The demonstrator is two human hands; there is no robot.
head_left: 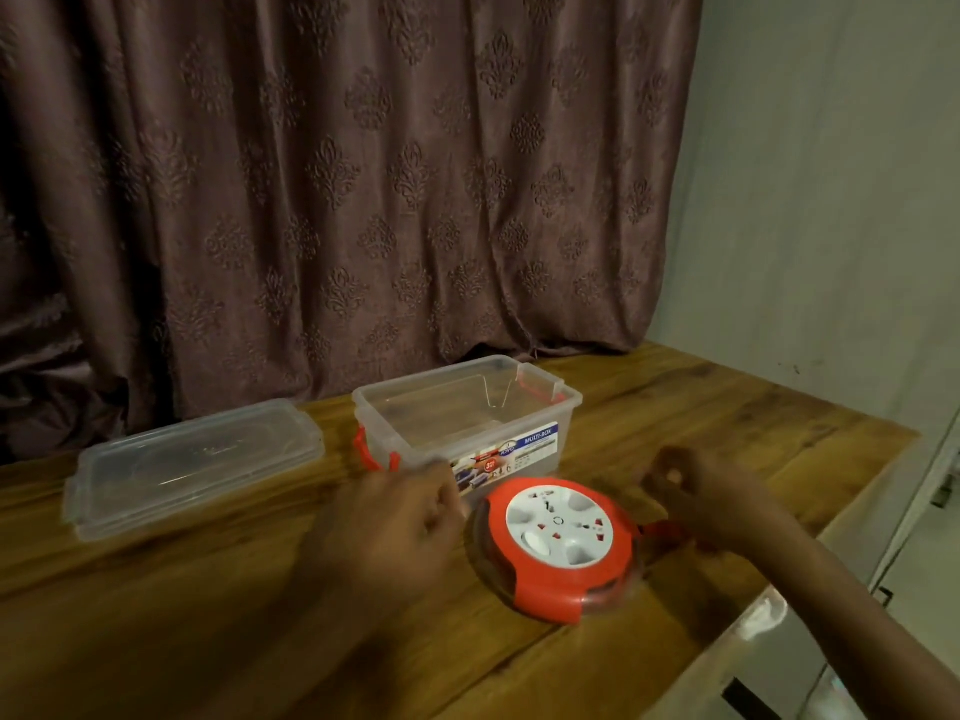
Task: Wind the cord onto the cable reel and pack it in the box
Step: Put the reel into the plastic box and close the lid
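A round red cable reel (558,548) with a white socket face lies flat on the wooden table (208,615). A short red piece (667,530) sticks out at its right edge, under my right wrist. My left hand (395,532) hovers just left of the reel, blurred, with its fingers loosely curled and nothing visible in it. My right hand (691,491) is above the reel's right side with curled fingers; whether it pinches anything is unclear. The clear plastic box (563,402) stands open right behind the reel.
The box's clear lid (192,465) lies flat on the table to the left of the box. A patterned brown curtain (363,174) hangs behind the table. The table's right edge (831,517) runs close by the reel, with a wall beyond it.
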